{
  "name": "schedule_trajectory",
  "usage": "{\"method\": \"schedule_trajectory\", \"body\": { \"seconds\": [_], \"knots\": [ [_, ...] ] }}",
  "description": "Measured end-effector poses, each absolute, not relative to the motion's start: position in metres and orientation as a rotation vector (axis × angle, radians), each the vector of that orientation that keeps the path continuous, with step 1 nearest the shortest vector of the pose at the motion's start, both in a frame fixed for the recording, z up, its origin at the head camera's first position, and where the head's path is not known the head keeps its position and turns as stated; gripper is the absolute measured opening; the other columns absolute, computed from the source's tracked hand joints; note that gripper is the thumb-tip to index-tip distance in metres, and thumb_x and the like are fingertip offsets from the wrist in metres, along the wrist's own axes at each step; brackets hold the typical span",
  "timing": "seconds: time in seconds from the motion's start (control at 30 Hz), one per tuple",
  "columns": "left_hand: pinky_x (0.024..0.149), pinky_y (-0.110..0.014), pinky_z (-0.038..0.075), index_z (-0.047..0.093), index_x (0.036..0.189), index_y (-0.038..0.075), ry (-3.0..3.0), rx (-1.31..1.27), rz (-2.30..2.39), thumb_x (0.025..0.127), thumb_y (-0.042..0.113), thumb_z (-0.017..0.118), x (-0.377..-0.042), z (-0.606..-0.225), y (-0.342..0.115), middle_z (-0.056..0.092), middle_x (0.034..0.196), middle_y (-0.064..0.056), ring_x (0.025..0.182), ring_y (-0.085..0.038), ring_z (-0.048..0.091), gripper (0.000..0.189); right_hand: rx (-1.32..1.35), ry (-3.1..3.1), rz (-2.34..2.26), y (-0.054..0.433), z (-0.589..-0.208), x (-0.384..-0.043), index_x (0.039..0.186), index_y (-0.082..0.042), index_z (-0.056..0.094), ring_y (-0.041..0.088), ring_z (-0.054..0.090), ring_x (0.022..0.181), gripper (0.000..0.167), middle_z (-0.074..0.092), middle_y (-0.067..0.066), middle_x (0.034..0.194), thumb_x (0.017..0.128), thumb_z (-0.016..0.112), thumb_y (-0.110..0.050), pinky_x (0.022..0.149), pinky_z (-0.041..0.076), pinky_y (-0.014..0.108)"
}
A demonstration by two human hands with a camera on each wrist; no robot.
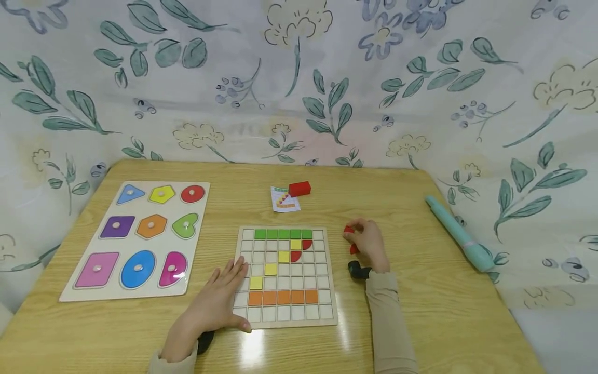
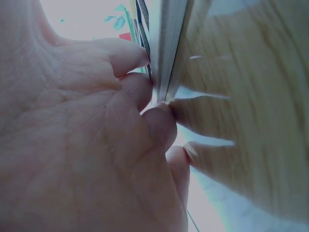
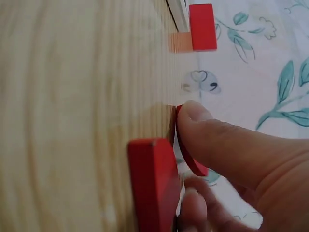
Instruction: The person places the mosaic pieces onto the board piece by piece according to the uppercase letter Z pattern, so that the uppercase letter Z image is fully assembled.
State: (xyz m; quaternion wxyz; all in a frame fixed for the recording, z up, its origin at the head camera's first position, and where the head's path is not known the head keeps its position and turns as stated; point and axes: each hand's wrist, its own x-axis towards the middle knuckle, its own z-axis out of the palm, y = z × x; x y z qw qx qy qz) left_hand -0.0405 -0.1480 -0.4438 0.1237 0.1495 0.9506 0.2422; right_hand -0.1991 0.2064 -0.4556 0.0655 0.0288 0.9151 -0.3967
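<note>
A wooden grid board (image 1: 286, 328) carries a green row at the top, an orange row low down, a diagonal of yellow squares and two red quarter-round tiles. My left hand (image 1: 216, 295) lies along its left side, fingers extended over the edge and thumb at the near edge. To the right of the board, my right hand (image 1: 369, 243) pinches a thin red curved-edge tile (image 3: 193, 162) close over the table. Another red tile (image 3: 154, 186) sits right beside these fingers, nearer the camera in the right wrist view.
Behind the board, a small pattern card (image 1: 284, 206) lies partly under a red block (image 1: 300, 188). A knobbed shape puzzle (image 1: 126, 244) occupies the left of the table. A teal tube-like object (image 1: 460, 234) lies along the right edge, before a floral curtain (image 1: 299, 78).
</note>
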Motion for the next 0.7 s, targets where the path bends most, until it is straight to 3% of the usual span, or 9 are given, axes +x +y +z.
{"method": "schedule_trajectory", "body": {
  "seconds": [0.1, 0.23, 0.33, 0.5, 0.7],
  "knots": [
    [0.119, -0.062, 0.013, 0.024, 0.152, 0.000, 2.772, 0.433, 0.715, 0.049, 0.061, 0.084, -0.040, -0.443, -0.148, 0.017, 0.162, -0.017, 0.148, -0.041, 0.015, 0.133, 0.061, 2.732, -1.260, 0.205, -0.455, -0.198, 0.111, -0.004, 0.063, 0.017, 0.062, 0.065, 0.024, 0.063, 0.017, 0.108, 0.089, 0.070, -0.012, 0.063, 0.051, 0.026],
    [0.119, -0.062, 0.013, 0.025, 0.152, -0.001, 2.769, 0.432, 0.728, 0.050, 0.059, 0.084, -0.040, -0.441, -0.148, 0.017, 0.161, -0.017, 0.148, -0.041, 0.014, 0.132, 0.044, 2.756, -1.282, 0.203, -0.453, -0.197, 0.108, -0.005, 0.064, 0.022, 0.063, 0.090, 0.018, 0.067, 0.015, 0.105, 0.091, 0.066, -0.011, 0.080, 0.050, 0.030],
    [0.119, -0.062, 0.013, 0.025, 0.152, -0.001, 2.767, 0.434, 0.725, 0.050, 0.059, 0.084, -0.039, -0.441, -0.148, 0.017, 0.161, -0.017, 0.148, -0.041, 0.014, 0.132, 0.040, 2.756, -1.311, 0.201, -0.448, -0.194, 0.109, -0.006, 0.068, 0.026, 0.063, 0.098, 0.018, 0.069, 0.015, 0.107, 0.093, 0.064, -0.011, 0.083, 0.051, 0.031],
    [0.119, -0.062, 0.013, 0.024, 0.152, 0.000, 2.769, 0.437, 0.713, 0.051, 0.060, 0.084, -0.039, -0.441, -0.148, 0.016, 0.162, -0.017, 0.149, -0.041, 0.014, 0.132, 0.021, 2.668, -1.402, 0.192, -0.435, -0.188, 0.111, -0.007, 0.071, 0.025, 0.069, 0.096, 0.020, 0.072, 0.015, 0.109, 0.094, 0.064, -0.014, 0.076, 0.055, 0.025],
    [0.120, -0.061, 0.012, 0.024, 0.152, -0.001, 2.765, 0.442, 0.716, 0.052, 0.060, 0.084, -0.039, -0.442, -0.148, 0.015, 0.162, -0.017, 0.149, -0.041, 0.014, 0.132, -0.062, 2.392, -1.570, 0.165, -0.429, -0.182, 0.108, 0.001, 0.069, 0.025, 0.072, 0.088, 0.021, 0.073, 0.018, 0.103, 0.092, 0.065, -0.010, 0.077, 0.060, 0.031]
  ]
}}
